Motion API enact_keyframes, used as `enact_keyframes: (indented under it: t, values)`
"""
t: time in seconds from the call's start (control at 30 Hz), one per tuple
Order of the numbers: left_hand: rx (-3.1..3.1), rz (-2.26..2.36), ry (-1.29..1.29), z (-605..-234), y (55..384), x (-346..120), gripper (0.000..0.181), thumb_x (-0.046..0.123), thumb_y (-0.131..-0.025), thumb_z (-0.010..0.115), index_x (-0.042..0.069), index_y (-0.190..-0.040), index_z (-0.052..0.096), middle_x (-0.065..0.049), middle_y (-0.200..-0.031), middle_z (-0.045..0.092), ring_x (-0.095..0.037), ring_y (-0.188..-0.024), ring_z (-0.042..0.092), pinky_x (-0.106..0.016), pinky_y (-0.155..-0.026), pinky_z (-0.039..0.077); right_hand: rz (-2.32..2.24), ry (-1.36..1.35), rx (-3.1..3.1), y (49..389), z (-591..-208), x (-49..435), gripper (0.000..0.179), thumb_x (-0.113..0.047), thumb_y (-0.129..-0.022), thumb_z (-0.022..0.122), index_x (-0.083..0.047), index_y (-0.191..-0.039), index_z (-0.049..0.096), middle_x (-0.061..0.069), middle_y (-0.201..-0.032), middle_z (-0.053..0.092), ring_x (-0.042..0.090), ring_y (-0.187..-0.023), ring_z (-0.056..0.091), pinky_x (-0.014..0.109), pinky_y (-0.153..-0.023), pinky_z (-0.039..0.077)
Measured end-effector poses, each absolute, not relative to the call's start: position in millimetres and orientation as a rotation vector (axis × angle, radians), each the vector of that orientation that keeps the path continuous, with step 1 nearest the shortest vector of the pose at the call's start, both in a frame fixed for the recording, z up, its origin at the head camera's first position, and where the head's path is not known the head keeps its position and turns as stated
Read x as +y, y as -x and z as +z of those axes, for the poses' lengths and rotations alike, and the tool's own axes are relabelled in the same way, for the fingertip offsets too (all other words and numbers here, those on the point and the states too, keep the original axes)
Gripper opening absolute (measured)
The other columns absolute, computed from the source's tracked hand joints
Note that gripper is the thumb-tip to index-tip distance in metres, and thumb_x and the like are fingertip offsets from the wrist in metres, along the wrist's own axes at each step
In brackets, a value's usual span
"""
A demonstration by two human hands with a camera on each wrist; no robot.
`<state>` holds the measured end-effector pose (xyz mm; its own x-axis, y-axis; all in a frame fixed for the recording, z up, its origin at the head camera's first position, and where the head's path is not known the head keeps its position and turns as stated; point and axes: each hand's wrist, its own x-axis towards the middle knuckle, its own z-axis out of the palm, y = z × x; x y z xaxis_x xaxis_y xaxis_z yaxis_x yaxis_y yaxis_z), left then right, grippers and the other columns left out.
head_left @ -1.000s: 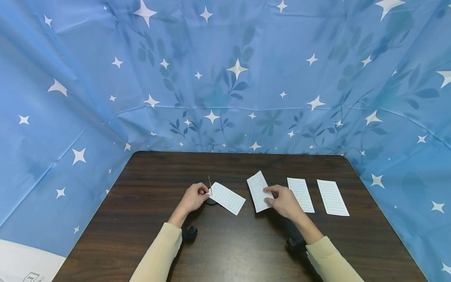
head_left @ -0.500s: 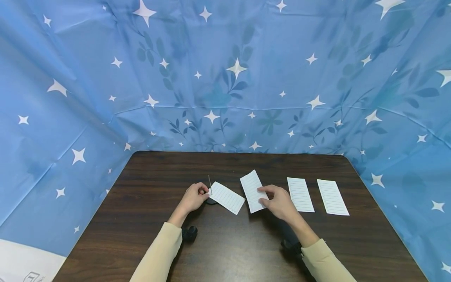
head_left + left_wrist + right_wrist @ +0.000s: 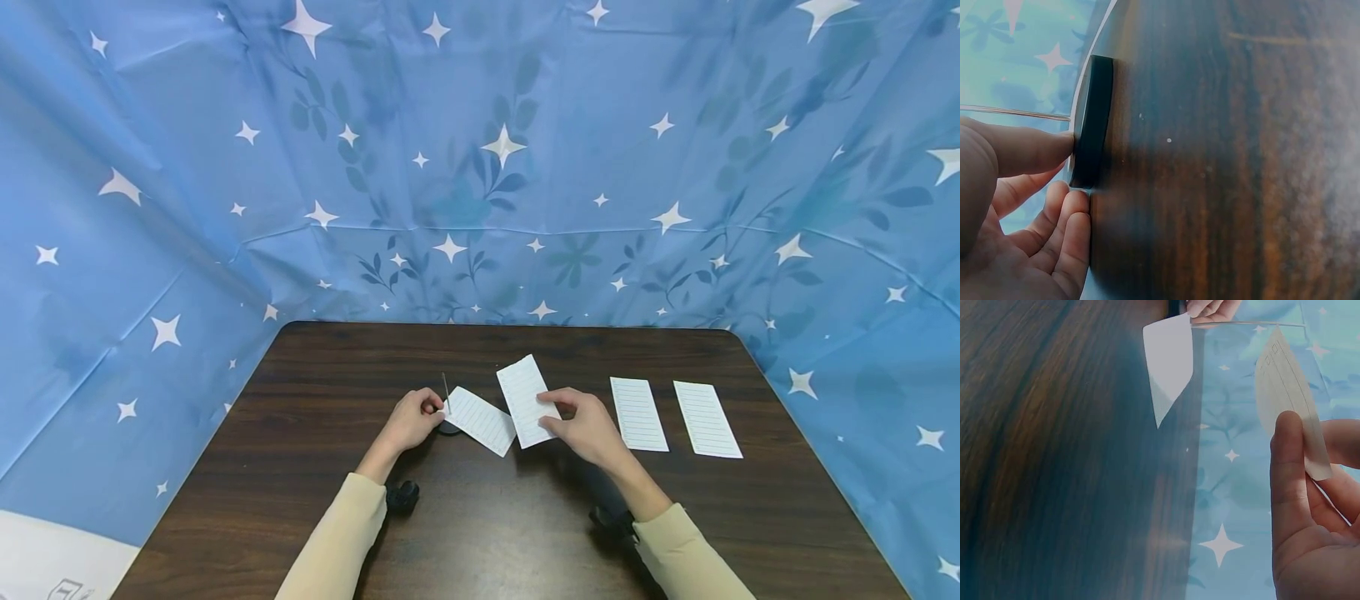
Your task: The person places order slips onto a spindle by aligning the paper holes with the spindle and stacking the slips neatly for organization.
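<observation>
My left hand (image 3: 412, 419) holds the black round base (image 3: 1092, 122) of a receipt spike, thumb on its top face and other fingertips at its edge. The thin metal needle (image 3: 446, 389) stands up from it. A white lined paper slip (image 3: 483, 423) lies with its left end at the needle's foot and slants down to the right. My right hand (image 3: 588, 425) pinches a second lined slip (image 3: 525, 396) by its right edge between thumb and fingers, raised over the table. In the right wrist view this slip (image 3: 1285, 387) is slightly bowed, its tip near the needle.
Two more lined slips lie on the dark wooden table (image 3: 480, 517) to the right: one slip (image 3: 639, 415) beside my right hand, another slip (image 3: 707, 419) farther right. A blue star-patterned curtain (image 3: 480, 167) hangs behind the table. Each wrist wears a small black camera.
My right hand has moved left with its slip, which now overlaps the right end of the slip at the spike in the head view. My left hand has stayed in place.
</observation>
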<state>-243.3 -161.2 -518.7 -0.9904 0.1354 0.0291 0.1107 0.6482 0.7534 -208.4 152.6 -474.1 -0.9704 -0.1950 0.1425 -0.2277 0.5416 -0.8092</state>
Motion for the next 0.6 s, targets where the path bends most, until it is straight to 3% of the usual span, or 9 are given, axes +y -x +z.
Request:
enact_keyframes:
  t: [0.33, 0.6]
  values:
    - [2.830, 1.266, -0.214, -515.6, 241.4, -159.9, 0.007, 0.005, -0.092, 0.071, 0.008, -0.095, 0.066, -0.008, -0.090, 0.053, -0.018, -0.079, 0.048, -0.034, -0.072, 0.040, 1.605, -0.394, -2.669, 207.4, -463.4, 143.0, 0.034, -0.005, -0.087, 0.078, -0.006, -0.121, 0.073, 0.011, -0.117, 0.071, 0.021, -0.087, 0.063, 0.030, -0.067, 0.051]
    - [2.835, 1.275, -0.221, -514.8, 241.2, -159.6, 0.007, 0.005, -0.091, 0.072, 0.007, -0.095, 0.066, -0.009, -0.090, 0.054, -0.019, -0.079, 0.048, -0.035, -0.072, 0.040, 1.730, -0.396, -2.624, 206.4, -451.1, 134.9, 0.035, -0.004, -0.086, 0.077, -0.006, -0.121, 0.073, 0.011, -0.116, 0.070, 0.022, -0.091, 0.067, 0.031, -0.070, 0.054]
